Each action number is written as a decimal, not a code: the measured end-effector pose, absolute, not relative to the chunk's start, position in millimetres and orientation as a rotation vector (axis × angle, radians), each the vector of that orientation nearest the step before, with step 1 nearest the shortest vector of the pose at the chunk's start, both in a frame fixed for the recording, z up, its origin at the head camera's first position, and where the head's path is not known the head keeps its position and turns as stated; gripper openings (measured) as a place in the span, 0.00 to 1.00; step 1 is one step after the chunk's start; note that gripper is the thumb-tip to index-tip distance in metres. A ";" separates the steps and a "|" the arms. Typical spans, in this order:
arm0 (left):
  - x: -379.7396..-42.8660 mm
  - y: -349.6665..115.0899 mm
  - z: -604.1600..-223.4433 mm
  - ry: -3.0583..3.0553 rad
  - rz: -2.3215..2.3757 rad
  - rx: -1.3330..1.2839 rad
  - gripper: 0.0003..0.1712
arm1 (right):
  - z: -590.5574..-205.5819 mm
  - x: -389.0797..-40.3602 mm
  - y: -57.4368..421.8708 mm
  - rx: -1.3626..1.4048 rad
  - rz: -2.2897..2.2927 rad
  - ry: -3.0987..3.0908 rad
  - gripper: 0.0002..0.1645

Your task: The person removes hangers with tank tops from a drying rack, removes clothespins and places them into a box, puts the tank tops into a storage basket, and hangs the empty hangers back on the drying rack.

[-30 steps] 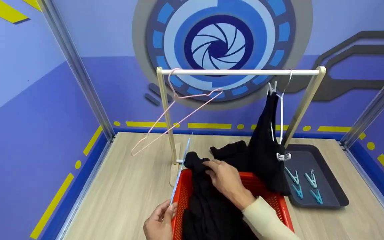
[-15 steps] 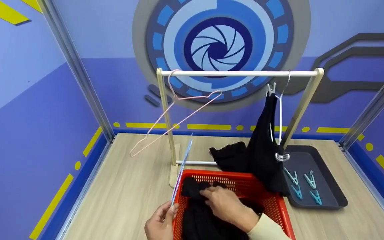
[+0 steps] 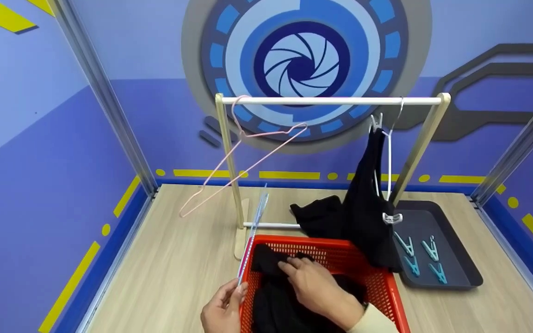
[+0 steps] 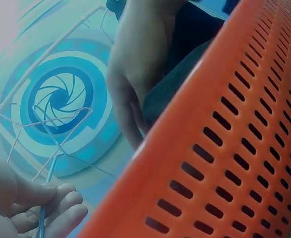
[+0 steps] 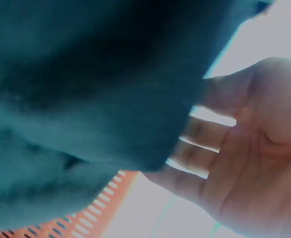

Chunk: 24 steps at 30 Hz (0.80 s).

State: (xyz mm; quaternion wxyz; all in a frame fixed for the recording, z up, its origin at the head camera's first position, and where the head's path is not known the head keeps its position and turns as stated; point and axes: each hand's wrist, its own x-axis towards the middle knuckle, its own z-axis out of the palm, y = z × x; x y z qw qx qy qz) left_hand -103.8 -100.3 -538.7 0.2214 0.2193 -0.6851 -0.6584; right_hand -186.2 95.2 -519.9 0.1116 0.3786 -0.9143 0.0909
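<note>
In the head view my left hand (image 3: pixel 222 305) pinches a light blue hanger (image 3: pixel 258 215) seen edge-on, beside the left wall of the red basket (image 3: pixel 326 243). The left wrist view shows its blue wire (image 4: pixel 50 173) between thumb and fingers. My right hand (image 3: pixel 315 284) is inside the basket, its fingers on a black garment (image 3: pixel 275 300). In the right wrist view the fingers (image 5: pixel 200 134) look straight and slightly spread, with their tips hidden behind the cloth (image 5: pixel 101 119).
A rack with a white bar (image 3: pixel 322 100) stands behind the basket. From it hang a pink hanger (image 3: pixel 266 162) and a white hanger (image 3: pixel 389 166) with a clipped black garment (image 3: pixel 363 217), which drapes over the basket's rim. A grey tray (image 3: pixel 461 263) at right holds several teal clothespins (image 3: pixel 430 249).
My right hand has lowered the end of the black cloth from above the basket's back rim into the basket. My left hand stays put, while the blue hanger has turned slightly.
</note>
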 end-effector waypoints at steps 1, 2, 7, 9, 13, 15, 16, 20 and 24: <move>-104.0 -100.4 -538.9 -1.890 -1.823 0.599 0.09 | -516.8 -183.6 97.6 1.093 0.285 -2.681 0.20; -104.0 -100.3 -538.9 -1.887 -1.825 0.593 0.09 | -513.8 -181.1 100.2 1.080 0.309 -2.674 0.19; -103.4 -98.9 -539.4 -1.857 -1.848 0.574 0.09 | -502.3 -170.6 116.9 1.025 0.416 -2.624 0.17; -103.4 -98.8 -539.6 -1.854 -1.849 0.564 0.09 | -499.2 -167.1 124.6 0.998 0.459 -2.613 0.17; -103.2 -99.8 -539.4 -1.869 -1.832 0.579 0.09 | -492.6 -158.6 140.0 0.927 0.544 -2.631 0.14; -103.0 -100.2 -539.1 -1.875 -1.828 0.597 0.09 | -489.5 -154.7 148.1 0.896 0.580 -2.651 0.13; -102.9 -100.3 -539.0 -1.876 -1.827 0.607 0.09 | -487.9 -152.6 151.9 0.877 0.599 -2.665 0.13; -102.6 -100.7 -539.0 -1.881 -1.813 0.611 0.10 | -485.1 -146.5 168.4 0.761 0.661 -2.763 0.11; -102.8 -101.4 -539.6 -1.884 -1.789 0.586 0.10 | -487.8 -140.8 187.6 0.617 0.692 -2.817 0.09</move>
